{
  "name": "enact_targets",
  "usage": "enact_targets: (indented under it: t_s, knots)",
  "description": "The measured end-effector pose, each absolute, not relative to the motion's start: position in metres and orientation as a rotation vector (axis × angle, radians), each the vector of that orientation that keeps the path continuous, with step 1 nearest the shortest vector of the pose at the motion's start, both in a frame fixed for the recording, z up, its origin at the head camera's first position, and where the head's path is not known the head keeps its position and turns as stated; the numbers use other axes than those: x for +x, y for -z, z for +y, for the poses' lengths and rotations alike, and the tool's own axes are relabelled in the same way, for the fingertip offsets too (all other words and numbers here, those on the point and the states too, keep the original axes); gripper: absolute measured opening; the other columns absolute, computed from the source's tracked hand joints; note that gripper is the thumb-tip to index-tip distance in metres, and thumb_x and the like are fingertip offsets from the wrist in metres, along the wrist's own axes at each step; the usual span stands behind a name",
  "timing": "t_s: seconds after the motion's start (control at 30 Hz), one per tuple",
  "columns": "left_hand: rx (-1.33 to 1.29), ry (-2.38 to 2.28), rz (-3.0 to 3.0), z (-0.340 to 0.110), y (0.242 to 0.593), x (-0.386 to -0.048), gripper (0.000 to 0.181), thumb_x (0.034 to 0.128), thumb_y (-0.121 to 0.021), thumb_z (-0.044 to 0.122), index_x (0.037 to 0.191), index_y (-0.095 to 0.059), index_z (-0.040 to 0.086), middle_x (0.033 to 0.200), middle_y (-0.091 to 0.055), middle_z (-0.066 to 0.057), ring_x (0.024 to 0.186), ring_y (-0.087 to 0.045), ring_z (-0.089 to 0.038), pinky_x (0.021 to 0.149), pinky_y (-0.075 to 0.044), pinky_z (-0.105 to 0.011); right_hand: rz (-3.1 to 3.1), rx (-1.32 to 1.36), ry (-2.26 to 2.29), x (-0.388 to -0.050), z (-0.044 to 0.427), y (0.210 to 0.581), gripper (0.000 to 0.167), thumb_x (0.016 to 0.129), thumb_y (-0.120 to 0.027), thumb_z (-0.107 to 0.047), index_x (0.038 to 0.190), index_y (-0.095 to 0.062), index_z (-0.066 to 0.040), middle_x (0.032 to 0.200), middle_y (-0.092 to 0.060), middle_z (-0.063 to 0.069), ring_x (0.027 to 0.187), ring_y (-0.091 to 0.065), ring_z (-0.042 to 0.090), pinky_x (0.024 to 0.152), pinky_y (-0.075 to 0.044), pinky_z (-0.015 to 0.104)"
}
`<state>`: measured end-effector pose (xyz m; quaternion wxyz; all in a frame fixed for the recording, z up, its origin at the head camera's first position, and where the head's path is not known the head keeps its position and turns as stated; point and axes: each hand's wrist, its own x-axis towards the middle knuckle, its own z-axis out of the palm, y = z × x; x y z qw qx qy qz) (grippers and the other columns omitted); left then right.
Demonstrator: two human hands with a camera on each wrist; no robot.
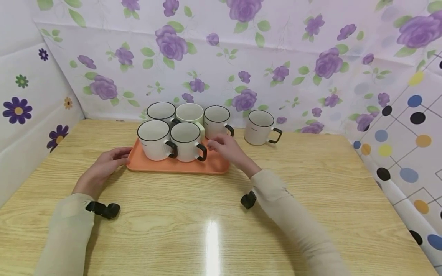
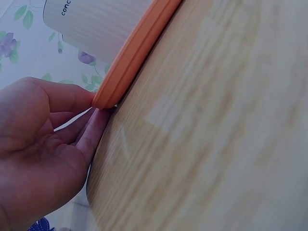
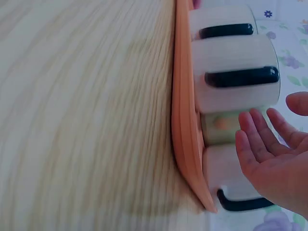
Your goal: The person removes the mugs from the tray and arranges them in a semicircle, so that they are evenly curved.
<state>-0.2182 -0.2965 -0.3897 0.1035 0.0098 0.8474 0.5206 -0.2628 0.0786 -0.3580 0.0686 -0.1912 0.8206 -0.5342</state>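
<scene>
An orange tray (image 1: 165, 166) holds several white mugs with dark rims and black handles, among them a front mug (image 1: 185, 142), plus a cream mug (image 1: 190, 113) with a pale handle. My left hand (image 1: 106, 166) pinches the tray's left end; in the left wrist view the thumb and fingers of that hand (image 2: 43, 139) meet the orange rim (image 2: 127, 62). My right hand (image 1: 229, 150) hovers over the tray's right part, beside the front mug's handle, holding nothing. In the right wrist view its fingers (image 3: 260, 137) are loosely extended near the mugs.
Another white mug (image 1: 259, 128) with a black handle stands on the wooden table (image 1: 172, 214), right of the tray. Behind the table hangs a flowered cloth (image 1: 214, 69); a dotted cloth (image 1: 407, 161) is at the right.
</scene>
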Motion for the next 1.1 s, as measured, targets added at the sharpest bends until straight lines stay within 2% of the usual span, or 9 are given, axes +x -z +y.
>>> enact_targets:
  t_s: [0.13,0.3,0.4,0.57,0.77,0.87,0.97,1.1]
  knots:
    - [0.029,-1.541,2.488,-0.296,0.389,-0.218,0.054,0.1028,-0.045,0.01,0.15,-0.024,-0.006,0.146,-0.032,-0.029,0.131,-0.033,-0.037,0.104,-0.031,-0.046,2.346,-0.513,1.684,-0.263,0.067,0.36,0.034,0.101,-0.053,-0.021,0.106,-0.066,0.009,0.104,-0.065,0.017,0.093,-0.064,0.028,0.088,-0.051,0.04]
    - [0.041,-1.544,2.485,-0.296,0.39,-0.22,0.054,0.1026,-0.046,0.01,0.15,-0.024,-0.005,0.147,-0.032,-0.028,0.131,-0.033,-0.037,0.102,-0.034,-0.039,2.319,-0.513,1.727,-0.263,0.06,0.366,0.039,0.101,-0.052,-0.027,0.099,-0.07,0.008,0.096,-0.069,0.016,0.089,-0.064,0.022,0.086,-0.052,0.036]
    - [0.046,-1.542,2.484,-0.296,0.391,-0.221,0.055,0.1027,-0.046,0.011,0.15,-0.024,-0.005,0.148,-0.032,-0.027,0.131,-0.033,-0.036,0.099,-0.036,-0.033,2.294,-0.58,1.743,-0.263,0.056,0.37,0.035,0.101,-0.053,-0.022,0.092,-0.07,0.008,0.087,-0.069,0.013,0.083,-0.063,0.018,0.079,-0.053,0.032]
    - [0.049,-1.549,2.477,-0.297,0.391,-0.221,0.054,0.1027,-0.046,0.01,0.15,-0.024,-0.006,0.148,-0.032,-0.027,0.131,-0.033,-0.035,0.099,-0.036,-0.031,2.218,-0.582,1.783,-0.262,0.048,0.373,0.032,0.101,-0.053,-0.016,0.087,-0.067,0.008,0.081,-0.07,0.01,0.075,-0.065,0.014,0.072,-0.053,0.028]
    - [0.041,-1.562,2.466,-0.297,0.391,-0.218,0.054,0.1032,-0.044,0.009,0.15,-0.022,-0.006,0.148,-0.03,-0.028,0.133,-0.031,-0.037,0.106,-0.031,-0.045,2.197,-0.532,1.874,-0.254,0.038,0.373,0.031,0.102,-0.047,-0.012,0.086,-0.061,0.01,0.074,-0.064,0.01,0.062,-0.058,0.011,0.063,-0.051,0.026]
    - [0.033,-1.563,2.461,-0.298,0.39,-0.217,0.054,0.1034,-0.044,0.009,0.151,-0.022,-0.005,0.148,-0.03,-0.028,0.132,-0.03,-0.038,0.107,-0.027,-0.051,2.214,-0.511,1.885,-0.251,0.034,0.375,0.032,0.104,-0.044,-0.014,0.082,-0.057,0.007,0.069,-0.054,0.007,0.059,-0.05,0.013,0.059,-0.046,0.026]
    - [0.032,-1.561,2.461,-0.298,0.391,-0.218,0.054,0.1035,-0.044,0.01,0.151,-0.022,-0.005,0.148,-0.031,-0.028,0.132,-0.031,-0.036,0.107,-0.028,-0.049,2.291,-0.476,1.861,-0.249,0.033,0.376,0.035,0.103,-0.044,-0.019,0.076,-0.053,0.001,0.065,-0.046,0.004,0.06,-0.045,0.014,0.058,-0.04,0.026]
    - [0.029,-1.563,2.461,-0.299,0.392,-0.218,0.054,0.1037,-0.044,0.011,0.151,-0.022,-0.004,0.148,-0.031,-0.027,0.131,-0.032,-0.035,0.105,-0.031,-0.046,2.413,-0.428,1.8,-0.247,0.033,0.374,0.038,0.102,-0.045,-0.027,0.07,-0.049,-0.007,0.064,-0.044,0.001,0.06,-0.042,0.014,0.056,-0.035,0.025]
